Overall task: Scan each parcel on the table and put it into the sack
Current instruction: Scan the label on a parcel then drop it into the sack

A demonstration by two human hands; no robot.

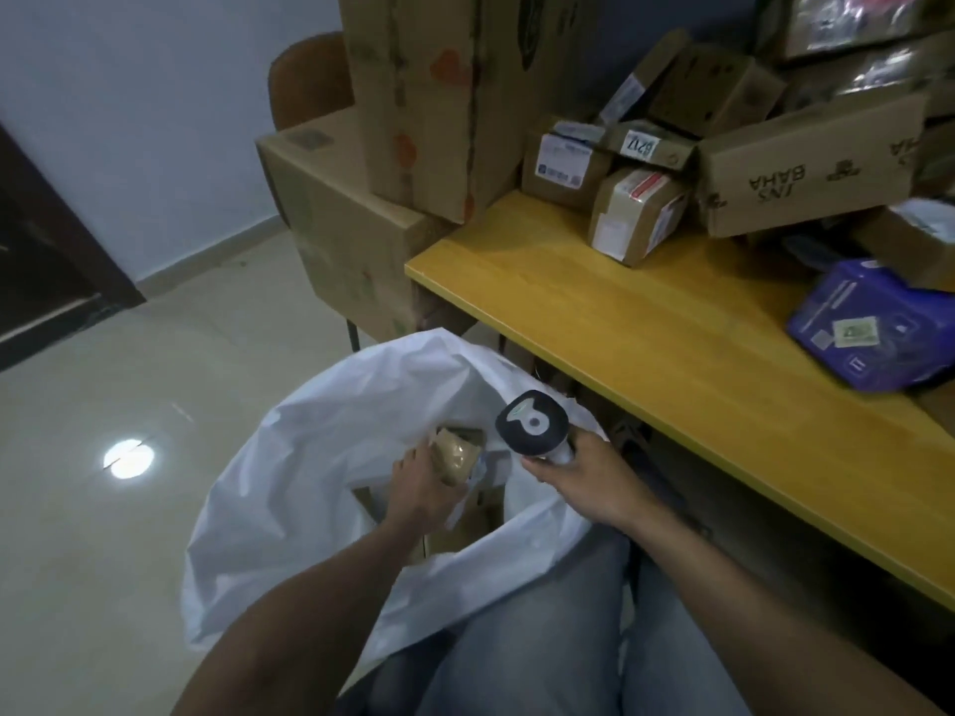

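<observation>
Left hand point(421, 488): curled round small brown taped parcel point(457, 454) in the white plastic sack's point(320, 457) mouth, apparently for release;
Right hand point(584, 483): grips black-and-white handheld scanner point(532, 423) above sack's right rim, held ready;
Cardboard boxes point(635, 214): right of sack, presumably awaiting scanning

The left grip point(421, 488) holds a small brown parcel point(457, 454) inside the open mouth of the white sack point(310, 457), which stands on the floor beside the yellow surface point(646, 328). The right grip point(584, 483) is curled round the handle of a scanner point(532, 421) (dark head up) just over the sack's rim. On the surface lie cardboard boxes point(638, 214) and a purple packet point(878, 333), well apart from both grips.
</observation>
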